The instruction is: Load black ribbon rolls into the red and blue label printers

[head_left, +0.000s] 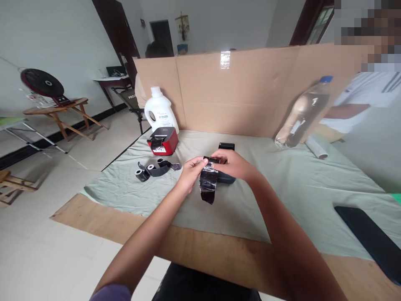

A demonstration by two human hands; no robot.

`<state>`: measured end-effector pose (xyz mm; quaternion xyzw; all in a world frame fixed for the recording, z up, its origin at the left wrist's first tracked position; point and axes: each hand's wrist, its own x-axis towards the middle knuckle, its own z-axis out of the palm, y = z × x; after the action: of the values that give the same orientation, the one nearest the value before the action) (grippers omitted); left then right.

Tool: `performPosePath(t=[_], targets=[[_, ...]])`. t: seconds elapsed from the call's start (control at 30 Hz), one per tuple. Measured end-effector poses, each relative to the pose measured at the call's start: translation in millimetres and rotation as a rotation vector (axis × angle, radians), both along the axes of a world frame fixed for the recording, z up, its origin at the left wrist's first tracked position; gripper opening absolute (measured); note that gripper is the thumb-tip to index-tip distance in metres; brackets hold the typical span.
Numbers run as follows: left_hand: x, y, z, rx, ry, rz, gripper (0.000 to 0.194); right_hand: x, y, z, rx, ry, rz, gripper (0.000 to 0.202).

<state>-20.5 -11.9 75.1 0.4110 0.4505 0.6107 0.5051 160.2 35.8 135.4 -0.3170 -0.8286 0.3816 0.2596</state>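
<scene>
I see a black ribbon strip [208, 184] hanging over the grey-green cloth [282, 188], pinched at its top by my left hand [191, 169] and right hand [233, 164], fingers closed on it. The glossy film could crease or slip, I judge; loose spools [150, 169] and the red label printer [163, 141] sit near on the left.

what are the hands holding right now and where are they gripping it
Both hands hold a strip of shiny black film. The left hand and right hand pinch it at its top end, by the spool there, while the rest hangs loose below.
</scene>
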Motion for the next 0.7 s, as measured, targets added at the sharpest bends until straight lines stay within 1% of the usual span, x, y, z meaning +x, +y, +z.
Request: performPosePath(t=[0.07, 0.1, 0.13, 0.2, 0.23, 0.3, 0.4, 0.47, 0.7], targets=[[14, 7, -12.4, -0.032, -0.067, 0.028, 0.058, 4, 18, 2.1, 0.012, -0.085, 0.021, 0.019], [19, 8, -18.9, -0.065, -0.088, 0.028, 0.066, 7, 26, 1.1, 0.019, -0.123, 0.017, 0.017], [25, 7, -25.3, -0.100, -0.102, 0.015, 0.078, 11, 35, -1.2, 0.037, -0.149, -0.003, 0.016], [36, 1, -37.5, -0.161, -0.107, -0.049, 0.107, 19, 50, -10.0, 0.100, -0.167, -0.088, 0.017], [41, -3, -43.0, -0.178, -0.105, -0.090, 0.119, 23, 57, -16.2, 0.132, -0.171, -0.140, 0.019], [50, -9, -52.7, -0.183, -0.103, -0.153, 0.130, 28, 71, -30.8, 0.168, -0.203, -0.230, 0.022], [57, -12, -63.0, -0.172, -0.104, -0.187, 0.129, 31, 84, -51.4, 0.173, -0.300, -0.302, 0.023], [57, -11, -66.5, -0.173, -0.092, -0.183, 0.126, 29, 89, -59.6, 0.175, -0.352, -0.326, 0.025], [55, -11, -66.2, -0.169, -0.050, -0.167, 0.117, 21, 89, -65.6, 0.162, -0.420, -0.324, 0.028]])
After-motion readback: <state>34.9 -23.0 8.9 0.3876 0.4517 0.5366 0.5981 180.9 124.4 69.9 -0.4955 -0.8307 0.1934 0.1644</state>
